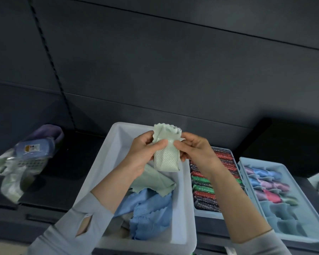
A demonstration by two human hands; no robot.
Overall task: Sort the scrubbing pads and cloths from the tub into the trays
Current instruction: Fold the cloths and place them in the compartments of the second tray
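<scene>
At far left we see a basket (26,163) of wrapped goods. Over the pale tub (184,196), our left hand (142,153) and right hand (193,150) each pinch a folded pale green cloth (166,159), thumbs and fingers clamped on its sides. It looks light, soft and floppy, so we judge holding the folded edges best. Loose green and blue cloths (151,218) lie below. Rightward sit a tray of scrubbing pads (206,190), then a tray of rolled cloths (269,183).

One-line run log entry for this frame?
step: folding | left hand: holds pale green cloth | right hand: pinches it | over tub | trays: part filled
</scene>
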